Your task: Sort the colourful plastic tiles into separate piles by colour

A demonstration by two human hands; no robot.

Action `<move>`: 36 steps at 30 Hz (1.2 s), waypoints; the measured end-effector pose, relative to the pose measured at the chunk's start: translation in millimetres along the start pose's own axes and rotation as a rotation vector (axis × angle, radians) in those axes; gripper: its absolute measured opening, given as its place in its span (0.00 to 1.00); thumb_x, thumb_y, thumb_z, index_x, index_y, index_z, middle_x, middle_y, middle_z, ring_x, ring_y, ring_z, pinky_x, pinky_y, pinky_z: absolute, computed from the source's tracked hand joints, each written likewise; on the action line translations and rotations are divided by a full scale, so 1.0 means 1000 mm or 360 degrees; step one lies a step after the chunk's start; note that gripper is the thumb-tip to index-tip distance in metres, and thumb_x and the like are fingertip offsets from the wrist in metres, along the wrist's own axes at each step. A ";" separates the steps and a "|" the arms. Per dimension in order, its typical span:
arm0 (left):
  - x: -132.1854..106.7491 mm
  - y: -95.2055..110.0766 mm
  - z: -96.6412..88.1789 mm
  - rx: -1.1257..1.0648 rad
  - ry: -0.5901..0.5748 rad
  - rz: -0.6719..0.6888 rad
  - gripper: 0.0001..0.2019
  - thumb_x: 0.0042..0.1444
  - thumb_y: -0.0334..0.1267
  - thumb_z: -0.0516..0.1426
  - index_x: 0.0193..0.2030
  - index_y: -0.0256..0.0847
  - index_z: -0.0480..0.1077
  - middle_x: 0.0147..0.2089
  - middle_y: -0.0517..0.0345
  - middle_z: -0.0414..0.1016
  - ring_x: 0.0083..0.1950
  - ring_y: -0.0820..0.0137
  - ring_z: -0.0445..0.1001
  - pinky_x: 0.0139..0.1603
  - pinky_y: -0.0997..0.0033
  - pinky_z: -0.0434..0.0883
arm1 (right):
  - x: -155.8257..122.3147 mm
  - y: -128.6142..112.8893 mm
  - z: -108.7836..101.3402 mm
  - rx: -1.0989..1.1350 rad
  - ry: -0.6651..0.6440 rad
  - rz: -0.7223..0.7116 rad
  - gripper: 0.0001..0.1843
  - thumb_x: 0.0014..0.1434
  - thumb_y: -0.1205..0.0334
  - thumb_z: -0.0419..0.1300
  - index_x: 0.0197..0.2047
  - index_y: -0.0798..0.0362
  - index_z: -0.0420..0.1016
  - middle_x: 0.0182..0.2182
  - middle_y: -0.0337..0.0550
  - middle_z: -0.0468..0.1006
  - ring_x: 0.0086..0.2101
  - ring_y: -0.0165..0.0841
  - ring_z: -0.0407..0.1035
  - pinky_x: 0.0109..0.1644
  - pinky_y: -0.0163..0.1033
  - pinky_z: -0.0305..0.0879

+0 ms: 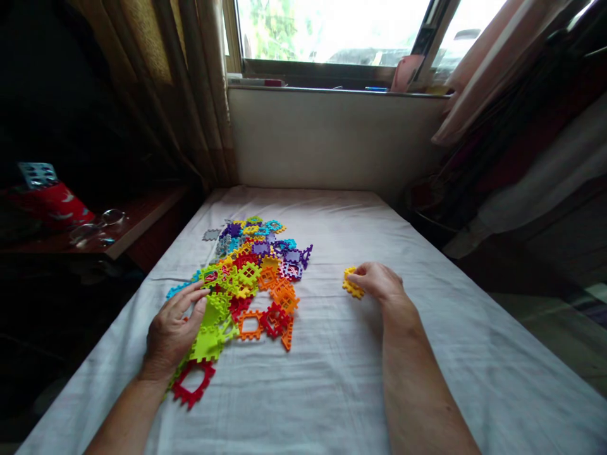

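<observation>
A heap of toothed plastic building pieces (246, 268) in green, red, orange, purple, blue and grey spreads over the white sheet. My left hand (176, 328) rests on the heap's left side, fingers stretched out over green pieces (208, 338). Right of the heap, my right hand (379, 281) pinches a yellow toothed piece (351, 287) between thumb and fingers, at or just above the sheet. A red square frame piece (194, 387) lies at the near end of the heap. Orange frame pieces (250, 325) lie along its right side.
The sheet-covered bed (327, 373) reaches to the wall under a window (332, 31). On the left, a wooden table (142, 221) carries glasses (99, 226) and a red pouch (61, 205). Hanging clothes (535, 158) are at the right.
</observation>
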State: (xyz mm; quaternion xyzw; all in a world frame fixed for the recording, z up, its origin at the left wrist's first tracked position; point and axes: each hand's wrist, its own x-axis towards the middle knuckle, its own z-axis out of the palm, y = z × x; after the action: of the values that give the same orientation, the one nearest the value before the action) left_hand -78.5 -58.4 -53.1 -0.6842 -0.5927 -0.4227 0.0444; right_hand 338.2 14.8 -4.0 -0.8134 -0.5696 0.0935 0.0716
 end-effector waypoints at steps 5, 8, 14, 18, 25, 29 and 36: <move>-0.001 0.000 0.004 0.0095 -0.0244 0.0250 0.17 0.62 0.49 0.53 0.52 0.49 0.76 0.61 0.53 0.74 0.62 0.58 0.71 0.67 0.50 0.65 | -0.014 -0.036 -0.005 0.0113 0.0153 -0.0243 0.13 0.60 0.53 0.59 0.40 0.46 0.85 0.36 0.46 0.84 0.40 0.39 0.75 0.42 0.39 0.64; -0.004 0.001 0.008 0.0273 -0.0456 0.0362 0.19 0.61 0.51 0.53 0.55 0.54 0.75 0.68 0.53 0.67 0.69 0.52 0.63 0.70 0.40 0.54 | -0.037 -0.077 0.007 0.0292 0.0294 -0.0770 0.12 0.63 0.56 0.58 0.40 0.47 0.84 0.40 0.44 0.83 0.42 0.36 0.73 0.46 0.38 0.64; -0.007 -0.003 0.013 0.0422 -0.0436 0.0337 0.21 0.62 0.52 0.52 0.57 0.52 0.74 0.67 0.48 0.67 0.69 0.50 0.63 0.68 0.38 0.55 | -0.094 -0.154 0.049 0.0226 0.0132 -0.1438 0.11 0.65 0.59 0.57 0.43 0.44 0.82 0.39 0.43 0.81 0.41 0.38 0.70 0.47 0.42 0.64; -0.009 -0.005 0.014 0.0430 -0.0388 0.0331 0.20 0.62 0.52 0.52 0.56 0.51 0.75 0.66 0.49 0.69 0.67 0.51 0.64 0.68 0.41 0.57 | -0.103 -0.176 0.061 0.0066 0.0103 -0.1461 0.09 0.63 0.56 0.60 0.41 0.46 0.82 0.40 0.47 0.80 0.44 0.42 0.68 0.46 0.45 0.65; -0.011 -0.003 0.015 0.0443 -0.0379 0.0328 0.21 0.63 0.52 0.51 0.58 0.48 0.73 0.66 0.48 0.69 0.67 0.52 0.65 0.67 0.42 0.59 | -0.097 -0.173 0.060 0.0107 0.0047 -0.1398 0.08 0.62 0.61 0.59 0.38 0.51 0.80 0.41 0.48 0.79 0.43 0.39 0.69 0.47 0.41 0.63; -0.011 -0.003 0.014 0.0429 -0.0371 0.0338 0.22 0.64 0.52 0.50 0.58 0.48 0.73 0.66 0.47 0.69 0.67 0.52 0.65 0.66 0.42 0.60 | -0.090 -0.154 0.049 0.0374 -0.0090 -0.1433 0.06 0.61 0.61 0.62 0.37 0.51 0.80 0.41 0.45 0.80 0.42 0.35 0.70 0.48 0.37 0.63; -0.011 -0.008 0.015 0.0421 -0.0411 0.0296 0.22 0.63 0.54 0.51 0.57 0.49 0.73 0.65 0.49 0.70 0.67 0.53 0.65 0.67 0.44 0.60 | -0.045 -0.110 0.023 0.0699 0.0179 -0.1074 0.14 0.66 0.60 0.54 0.35 0.50 0.81 0.36 0.43 0.82 0.38 0.32 0.73 0.43 0.34 0.64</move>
State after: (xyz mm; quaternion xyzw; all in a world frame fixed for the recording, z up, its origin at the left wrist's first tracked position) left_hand -76.2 -55.7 -73.0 -0.7727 -0.5780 -0.2441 0.0965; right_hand 217.7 10.5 1.2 -0.5500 -0.7664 0.1395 0.3013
